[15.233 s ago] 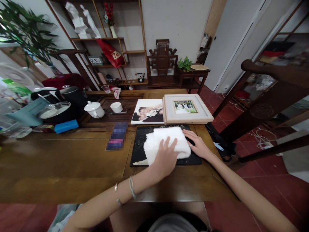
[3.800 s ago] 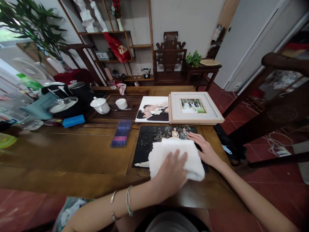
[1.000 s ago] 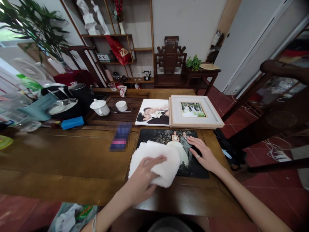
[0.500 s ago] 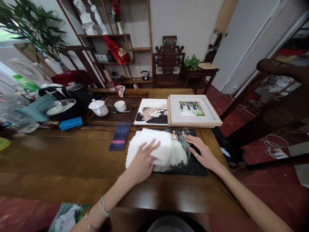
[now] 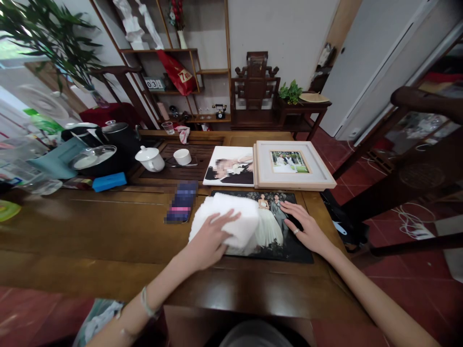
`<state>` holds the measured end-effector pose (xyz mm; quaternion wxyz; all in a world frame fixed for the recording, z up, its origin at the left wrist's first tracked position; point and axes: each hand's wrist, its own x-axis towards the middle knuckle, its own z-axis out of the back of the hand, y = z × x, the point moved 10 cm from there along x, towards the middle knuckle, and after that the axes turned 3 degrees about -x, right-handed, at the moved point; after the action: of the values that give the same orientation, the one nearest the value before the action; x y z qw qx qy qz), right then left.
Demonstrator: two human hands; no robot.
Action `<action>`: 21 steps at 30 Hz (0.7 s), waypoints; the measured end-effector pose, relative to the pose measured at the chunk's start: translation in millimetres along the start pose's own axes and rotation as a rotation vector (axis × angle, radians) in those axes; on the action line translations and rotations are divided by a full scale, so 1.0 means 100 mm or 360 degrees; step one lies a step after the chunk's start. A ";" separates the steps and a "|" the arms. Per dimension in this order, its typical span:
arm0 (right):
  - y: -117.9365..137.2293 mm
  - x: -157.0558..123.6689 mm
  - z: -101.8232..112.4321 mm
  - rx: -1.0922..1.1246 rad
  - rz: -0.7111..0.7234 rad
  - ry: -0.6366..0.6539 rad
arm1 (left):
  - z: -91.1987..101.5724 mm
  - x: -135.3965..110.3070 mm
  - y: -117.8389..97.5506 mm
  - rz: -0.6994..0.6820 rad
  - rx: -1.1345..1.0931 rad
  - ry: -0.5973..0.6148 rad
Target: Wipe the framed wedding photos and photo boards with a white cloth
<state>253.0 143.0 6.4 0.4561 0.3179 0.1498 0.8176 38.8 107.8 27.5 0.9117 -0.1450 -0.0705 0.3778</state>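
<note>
A folded white towel covers the left part of a dark photo print of a couple in wedding clothes. My left hand rests on the towel from above, fingers stretched out and spread across it; its thumb is partly hidden. On the print's right side lies my right hand, open, with fingertips touching the picture near the suited figure and a ring on one finger.
Behind the print are a white-backed photo panel and a pale framed photo. A phone-like dark blue item, blurred, lies left of the towel. Farther left are a lidded white cup, a small white bowl and a blue block.
The left hand has slid slightly left and down over the towel, which has barely moved. The right hand stays at the same spot on the print. The whole view has shifted a little.
</note>
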 end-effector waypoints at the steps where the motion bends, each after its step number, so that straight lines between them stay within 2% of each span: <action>1: 0.00 0.00 0.01 0.0002 -0.0002 -0.0006 | 0.04 0.09 0.09 0.0018 0.0042 -0.0049; 4: 0.00 0.00 0.01 0.0006 0.0008 -0.0014 | 0.10 0.28 0.24 0.0056 0.0186 -0.0177; 7: 0.00 0.00 0.00 0.0009 0.0021 -0.0005 | 0.08 0.32 0.21 0.0052 0.0258 -0.0205; 12: -0.02 0.00 0.00 0.0001 -0.0017 0.0007 | -0.03 0.11 0.05 0.0063 0.0245 -0.0088; 17: 0.01 0.01 0.00 0.0013 -0.0009 0.0024 | -0.10 -0.16 -0.19 0.0046 0.0119 -0.0002; 21: 0.01 0.01 0.00 0.0012 -0.0007 0.0034 | -0.09 -0.23 -0.28 -0.0004 -0.0006 0.0056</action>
<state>251.8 143.3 8.0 0.4551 0.3103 0.1584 0.8194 44.1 70.7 27.0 0.9130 -0.1533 -0.0555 0.3741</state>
